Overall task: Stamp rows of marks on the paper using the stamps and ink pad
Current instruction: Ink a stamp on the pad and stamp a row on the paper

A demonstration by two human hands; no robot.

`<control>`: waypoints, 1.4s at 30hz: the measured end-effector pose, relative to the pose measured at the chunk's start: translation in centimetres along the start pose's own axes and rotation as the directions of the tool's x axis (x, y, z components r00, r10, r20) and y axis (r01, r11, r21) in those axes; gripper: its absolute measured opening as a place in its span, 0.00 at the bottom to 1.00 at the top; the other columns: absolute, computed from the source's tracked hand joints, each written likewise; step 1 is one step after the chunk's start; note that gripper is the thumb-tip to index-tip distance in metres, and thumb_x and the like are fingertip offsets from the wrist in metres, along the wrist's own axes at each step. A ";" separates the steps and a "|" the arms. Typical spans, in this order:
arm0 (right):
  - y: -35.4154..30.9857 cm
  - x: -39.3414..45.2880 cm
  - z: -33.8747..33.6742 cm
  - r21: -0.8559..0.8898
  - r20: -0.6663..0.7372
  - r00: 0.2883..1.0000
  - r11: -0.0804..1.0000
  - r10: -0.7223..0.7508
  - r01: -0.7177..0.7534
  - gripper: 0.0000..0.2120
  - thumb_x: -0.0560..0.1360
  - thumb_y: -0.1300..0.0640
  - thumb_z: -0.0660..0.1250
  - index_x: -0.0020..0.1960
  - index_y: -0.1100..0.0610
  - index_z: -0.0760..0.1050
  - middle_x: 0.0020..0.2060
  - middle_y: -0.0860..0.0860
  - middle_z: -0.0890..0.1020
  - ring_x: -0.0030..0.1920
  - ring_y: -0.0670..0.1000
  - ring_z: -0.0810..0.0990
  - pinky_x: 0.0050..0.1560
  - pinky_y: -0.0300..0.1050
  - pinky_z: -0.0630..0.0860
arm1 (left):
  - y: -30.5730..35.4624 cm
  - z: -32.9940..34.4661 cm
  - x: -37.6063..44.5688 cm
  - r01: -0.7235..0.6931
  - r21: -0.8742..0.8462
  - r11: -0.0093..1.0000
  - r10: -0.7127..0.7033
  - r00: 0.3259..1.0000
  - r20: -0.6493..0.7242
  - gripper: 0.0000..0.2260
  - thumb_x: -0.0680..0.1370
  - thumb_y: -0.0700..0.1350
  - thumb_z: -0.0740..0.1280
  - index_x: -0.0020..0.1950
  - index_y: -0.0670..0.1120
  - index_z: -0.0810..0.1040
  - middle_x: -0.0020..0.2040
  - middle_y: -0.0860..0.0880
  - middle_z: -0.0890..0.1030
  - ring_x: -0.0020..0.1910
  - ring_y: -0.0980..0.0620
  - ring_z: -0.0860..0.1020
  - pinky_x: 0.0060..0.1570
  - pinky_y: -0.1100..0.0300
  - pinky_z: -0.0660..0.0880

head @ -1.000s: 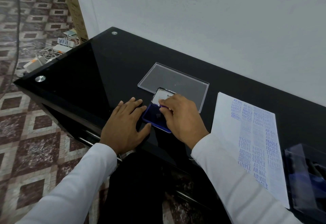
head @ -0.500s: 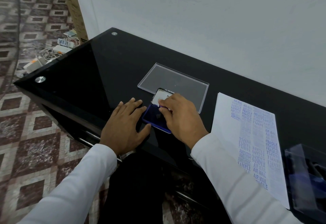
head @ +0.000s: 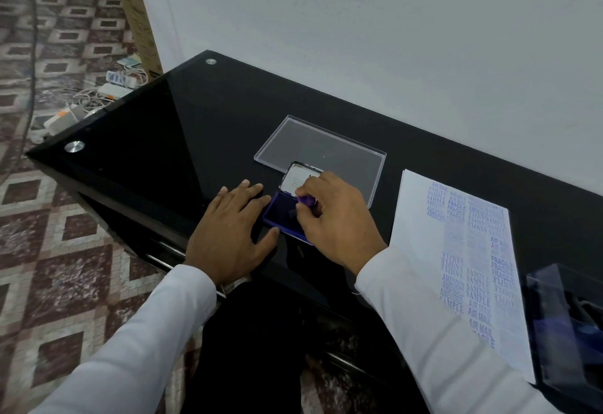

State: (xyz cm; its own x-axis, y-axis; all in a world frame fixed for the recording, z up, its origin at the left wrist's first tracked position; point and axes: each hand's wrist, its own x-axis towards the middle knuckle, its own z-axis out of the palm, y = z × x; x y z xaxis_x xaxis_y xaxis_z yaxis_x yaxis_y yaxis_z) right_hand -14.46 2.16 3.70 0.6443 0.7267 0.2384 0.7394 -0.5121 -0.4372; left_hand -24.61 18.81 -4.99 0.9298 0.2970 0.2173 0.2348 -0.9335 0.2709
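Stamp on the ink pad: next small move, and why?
Probably lift the stamp off the ink pad and carry it right to the paper. The right hand pinches it on the pad, the left hand lies flat beside the pad, and the paper shows bare space.

Two hands point(head: 228, 234) point(head: 339, 221) over one black desk point(head: 163, 139): one open ink pad point(head: 280, 214), one purple stamp point(head: 306, 200), one printed sheet of paper point(head: 421, 217), one clear lid point(head: 319, 149), one dark box point(head: 567, 325) at right, and two metal studs point(head: 74, 146) point(head: 211, 61) in the desk's corners.
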 end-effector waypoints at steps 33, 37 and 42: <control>-0.3 0.4 -0.4 -0.086 0.090 0.994 0.994 -0.064 0.072 0.15 0.78 0.64 0.68 0.64 0.62 0.79 0.58 0.58 0.82 0.60 0.58 0.79 0.61 0.50 0.75 | 0.1 -0.2 -0.1 -0.001 -0.001 1.000 0.001 1.000 -0.008 0.32 0.76 0.67 0.53 0.74 0.51 0.71 0.77 0.49 0.68 0.79 0.49 0.60 0.78 0.49 0.50; -0.2 0.2 -0.3 -0.057 0.071 0.997 0.998 -0.020 0.025 0.15 0.80 0.59 0.65 0.67 0.57 0.77 0.62 0.54 0.80 0.62 0.53 0.77 0.64 0.46 0.73 | 0.2 -0.3 0.0 0.006 0.002 1.000 -0.006 1.000 0.006 0.32 0.76 0.67 0.52 0.75 0.52 0.70 0.77 0.49 0.68 0.79 0.50 0.59 0.78 0.48 0.50; -0.1 -0.3 -0.6 0.022 0.011 1.000 0.999 0.028 -0.028 0.14 0.77 0.56 0.69 0.62 0.54 0.81 0.56 0.50 0.83 0.56 0.49 0.80 0.59 0.45 0.78 | 0.1 -0.1 0.0 0.008 0.013 1.000 -0.008 1.000 0.011 0.33 0.76 0.68 0.52 0.75 0.52 0.69 0.77 0.50 0.67 0.79 0.50 0.59 0.78 0.48 0.50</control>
State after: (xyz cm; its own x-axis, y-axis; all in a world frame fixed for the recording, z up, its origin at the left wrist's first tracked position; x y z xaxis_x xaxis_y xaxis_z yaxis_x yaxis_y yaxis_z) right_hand -14.64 1.74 4.18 0.6627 0.7169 0.2165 0.7163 -0.5224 -0.4627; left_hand -24.60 18.74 -4.91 0.9310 0.3022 0.2046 0.2459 -0.9337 0.2604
